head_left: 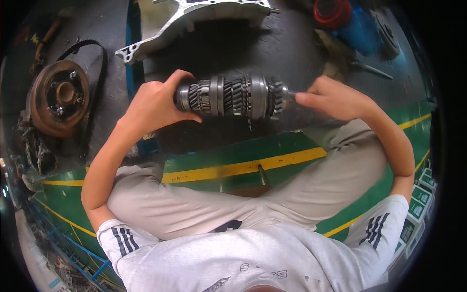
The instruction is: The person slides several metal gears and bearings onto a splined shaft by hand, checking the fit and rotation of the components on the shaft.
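Observation:
A steel gearbox shaft with several helical gears and synchronizer rings (233, 97) lies level across the middle, held between my two hands. My left hand (158, 100) grips its left end, with the thumb and fingers spread around the end bearing. At the other end, my right hand (331, 99) is closed around the thin shaft tip, its thumb along the tip. Oil drips or a thin strand hang below the gears near the right ring. The fingers under the right hand are partly hidden.
A cast aluminium housing (194, 12) lies at the far side of the dark bench (165, 129). On the left are a rusty brake drum (61, 97) and a black toothed belt (103, 63). A red and blue object (355, 29) and a metal rod (373, 70) sit at the far right.

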The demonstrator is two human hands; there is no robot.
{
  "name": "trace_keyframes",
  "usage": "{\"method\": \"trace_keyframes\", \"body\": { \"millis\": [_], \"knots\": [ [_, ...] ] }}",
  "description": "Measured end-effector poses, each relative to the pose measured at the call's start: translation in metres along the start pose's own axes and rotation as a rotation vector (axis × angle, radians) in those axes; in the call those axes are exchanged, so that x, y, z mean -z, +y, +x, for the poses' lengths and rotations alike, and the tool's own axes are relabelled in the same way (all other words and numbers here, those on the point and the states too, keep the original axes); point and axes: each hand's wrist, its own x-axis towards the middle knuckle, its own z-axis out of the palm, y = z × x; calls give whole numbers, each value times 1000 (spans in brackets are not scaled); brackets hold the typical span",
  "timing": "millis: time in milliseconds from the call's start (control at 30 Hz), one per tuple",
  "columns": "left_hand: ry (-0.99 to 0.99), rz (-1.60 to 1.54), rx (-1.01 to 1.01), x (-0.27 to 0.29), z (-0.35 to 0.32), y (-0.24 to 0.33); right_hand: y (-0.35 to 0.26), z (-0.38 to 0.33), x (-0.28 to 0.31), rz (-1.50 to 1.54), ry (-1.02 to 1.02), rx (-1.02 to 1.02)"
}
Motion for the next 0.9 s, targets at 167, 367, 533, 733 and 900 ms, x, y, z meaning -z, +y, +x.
{"method": "trace_keyframes", "body": {
  "millis": [167, 367, 533, 733, 900],
  "knots": [
    [0, 0, 56, -13, 4, -9, 8, 23, -8, -153, 236, 188],
    [-2, -30, 186, -11, 0, -10, 17, 53, -9, -159, 202, 190],
    [26, 10, 153, -22, 2, -16, 6, 45, 1, -266, 217, 131],
    [36, 13, 161, -11, 3, -7, 15, 49, -4, -273, 275, 233],
    [18, 29, 37, -11, 11, 5, 15, 56, -15, -285, 417, 495]
  ]
}}
